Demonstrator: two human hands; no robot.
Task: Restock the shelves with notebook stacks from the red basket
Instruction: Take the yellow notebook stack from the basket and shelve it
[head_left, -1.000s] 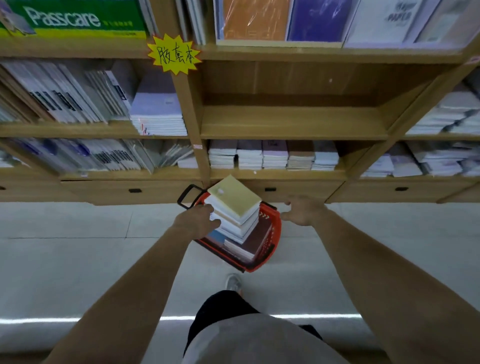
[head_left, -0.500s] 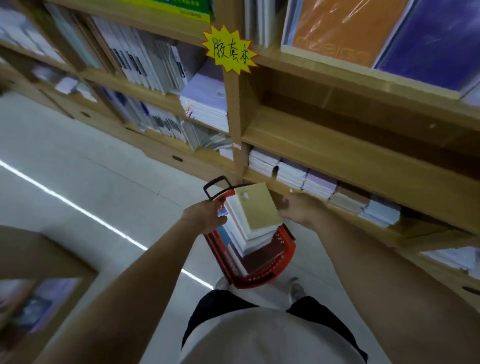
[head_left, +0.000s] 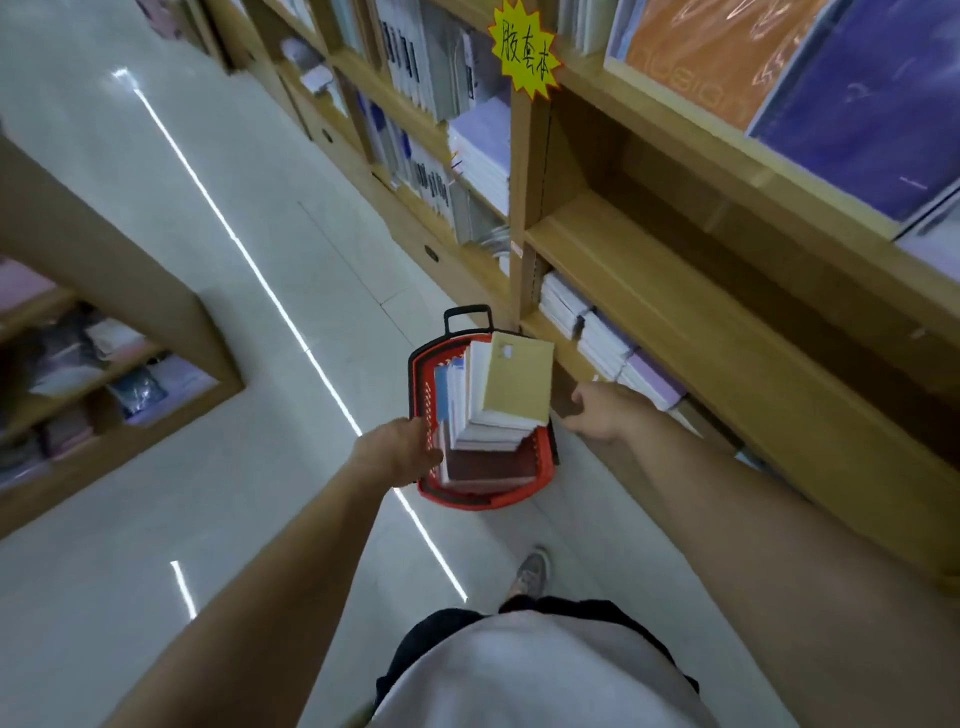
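the basket (head_left: 470, 493) stood on the floor (head_left: 249, 467) just beside the foot of the shelf (head_left: 649, 291), its black handle (head_left: 467, 312) at the far end; the stack (head_left: 493, 434) of notebooks sat in it, stepped and leaning, with a tan cover (head_left: 517, 382) on top, rising above the red rim; the left hand (head_left: 397, 452) lay against the basket's left rim, by the stack's lower books; its fingers were hidden behind the knuckles, so whether they grasped anything could not be told; the right hand (head_left: 605, 410) hung just right of the basket, apart from the stack, fingers loosely curled and grasping nothing; beyond it, low piles (head_left: 602, 343) of white and lilac notebooks lay on the bottom shelf row; a yellow star tag (head_left: 524, 52) was fixed to the upright; one shoe (head_left: 530, 571) showed on the floor nearer than the basket.
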